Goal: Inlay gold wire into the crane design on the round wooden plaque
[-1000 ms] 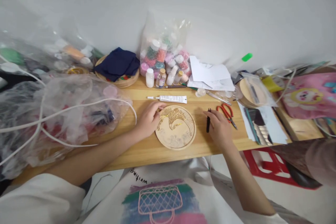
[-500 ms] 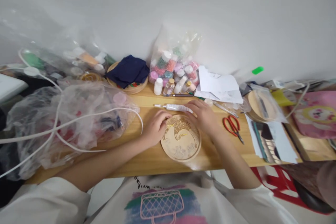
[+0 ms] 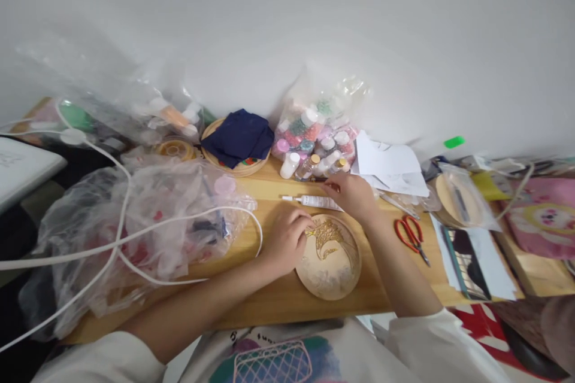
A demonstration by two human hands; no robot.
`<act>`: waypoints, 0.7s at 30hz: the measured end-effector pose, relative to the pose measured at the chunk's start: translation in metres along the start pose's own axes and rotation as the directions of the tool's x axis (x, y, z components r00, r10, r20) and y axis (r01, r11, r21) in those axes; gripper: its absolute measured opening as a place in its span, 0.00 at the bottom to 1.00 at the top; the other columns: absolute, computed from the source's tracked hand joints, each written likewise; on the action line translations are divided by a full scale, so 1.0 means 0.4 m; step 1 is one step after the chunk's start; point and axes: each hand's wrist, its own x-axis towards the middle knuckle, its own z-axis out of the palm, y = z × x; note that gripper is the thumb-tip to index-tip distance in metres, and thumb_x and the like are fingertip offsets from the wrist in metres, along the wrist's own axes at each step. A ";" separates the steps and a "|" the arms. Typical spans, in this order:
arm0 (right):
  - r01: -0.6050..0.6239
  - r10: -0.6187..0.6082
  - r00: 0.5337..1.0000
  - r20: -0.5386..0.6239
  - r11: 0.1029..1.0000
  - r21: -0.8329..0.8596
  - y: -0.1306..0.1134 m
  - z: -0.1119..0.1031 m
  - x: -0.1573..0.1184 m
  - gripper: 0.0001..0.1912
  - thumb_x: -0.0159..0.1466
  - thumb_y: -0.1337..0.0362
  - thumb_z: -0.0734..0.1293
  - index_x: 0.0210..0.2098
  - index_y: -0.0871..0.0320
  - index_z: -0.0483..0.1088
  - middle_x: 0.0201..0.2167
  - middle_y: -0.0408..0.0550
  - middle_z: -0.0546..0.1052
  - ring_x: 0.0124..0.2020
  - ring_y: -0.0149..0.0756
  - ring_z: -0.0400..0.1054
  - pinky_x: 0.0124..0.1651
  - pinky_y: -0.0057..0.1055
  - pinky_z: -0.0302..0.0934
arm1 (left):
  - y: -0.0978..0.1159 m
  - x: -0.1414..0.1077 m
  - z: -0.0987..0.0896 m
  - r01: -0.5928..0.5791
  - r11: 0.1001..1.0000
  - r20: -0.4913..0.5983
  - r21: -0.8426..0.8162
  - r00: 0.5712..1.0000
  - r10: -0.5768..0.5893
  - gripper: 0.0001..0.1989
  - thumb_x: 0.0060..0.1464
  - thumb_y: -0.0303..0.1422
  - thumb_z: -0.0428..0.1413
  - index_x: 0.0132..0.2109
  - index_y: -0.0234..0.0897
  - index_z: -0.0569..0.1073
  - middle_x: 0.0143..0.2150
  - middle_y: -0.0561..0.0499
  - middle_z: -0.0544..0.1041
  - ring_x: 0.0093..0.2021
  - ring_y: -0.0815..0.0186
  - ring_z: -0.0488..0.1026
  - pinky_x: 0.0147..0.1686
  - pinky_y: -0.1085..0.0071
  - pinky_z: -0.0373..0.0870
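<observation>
My left hand (image 3: 285, 239) lay at the upper left edge of the disc (image 3: 330, 275), its fingers bent and drawn close together; I could not tell whether they gripped the rim or only rested on it. The disc lay flat on the tabletop (image 3: 269, 306), between my forearms and near the front edge, with a gold bird-like design on its upper part and grey drawn lines below. My right hand (image 3: 354, 194) was beyond the disc, over the right end of the tube (image 3: 314, 201), with its fingertips narrowed together. Whether anything was between them was too small to see. The tube lay on its side, its white nozzle pointing left.

Just past my right fingertips stood small bottles (image 3: 290, 165), in front of a clear bag of jars (image 3: 314, 125). To their right lay papers (image 3: 390, 161). The pliers (image 3: 411, 234) lay to the right of my right forearm, red handles away from me. On the left, a white cable (image 3: 118, 243) crossed a crumpled plastic bag (image 3: 175, 197), and behind it a dark blue cloth (image 3: 245, 136) rested on a round hoop (image 3: 242, 170).
</observation>
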 end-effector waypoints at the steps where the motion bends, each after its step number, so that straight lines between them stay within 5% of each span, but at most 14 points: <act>1: -0.038 0.038 0.999 0.015 0.999 -0.001 -0.006 -0.001 0.009 0.12 0.65 0.63 0.63 0.38 0.59 0.79 0.35 0.55 0.82 0.36 0.44 0.75 0.34 0.33 0.60 | 0.001 -0.001 0.000 0.006 1.000 0.004 0.002 1.000 -0.006 0.16 0.50 0.17 0.48 0.40 0.39 0.74 0.45 0.46 0.75 0.48 0.58 0.72 0.50 0.55 0.71; 7: -0.154 0.151 0.988 0.030 0.978 0.140 -0.050 0.022 0.030 0.09 0.60 0.70 0.64 0.32 0.59 0.78 0.34 0.59 0.82 0.38 0.47 0.76 0.36 0.34 0.60 | -0.006 -0.007 -0.003 0.018 0.998 0.027 0.054 0.999 -0.019 0.17 0.50 0.17 0.48 0.43 0.39 0.72 0.47 0.45 0.74 0.49 0.58 0.72 0.51 0.57 0.71; 13: -0.086 0.192 0.968 -0.159 0.856 0.510 -0.030 0.004 -0.016 0.06 0.59 0.70 0.65 0.27 0.58 0.74 0.31 0.53 0.80 0.35 0.41 0.74 0.38 0.32 0.60 | -0.025 -0.002 -0.008 -0.050 0.992 0.001 0.116 0.999 0.050 0.17 0.55 0.19 0.46 0.47 0.41 0.68 0.48 0.45 0.72 0.51 0.59 0.72 0.50 0.59 0.73; 16: 0.041 0.210 0.944 -0.254 0.689 0.723 0.007 -0.023 -0.056 0.05 0.58 0.65 0.67 0.26 0.57 0.71 0.24 0.46 0.76 0.28 0.34 0.69 0.34 0.29 0.59 | -0.031 0.003 -0.011 -0.090 0.985 -0.020 0.146 0.995 0.094 0.16 0.55 0.20 0.46 0.47 0.42 0.68 0.47 0.46 0.72 0.50 0.60 0.73 0.50 0.60 0.74; 21: 0.244 0.369 0.866 -0.338 0.278 0.929 0.108 -0.061 -0.160 0.14 0.55 0.51 0.68 0.28 0.56 0.68 0.19 0.39 0.69 0.21 0.26 0.60 0.26 0.25 0.56 | -0.032 0.000 -0.012 -0.127 0.967 -0.045 0.223 0.989 0.140 0.13 0.59 0.26 0.47 0.48 0.41 0.70 0.49 0.45 0.72 0.51 0.58 0.72 0.53 0.57 0.72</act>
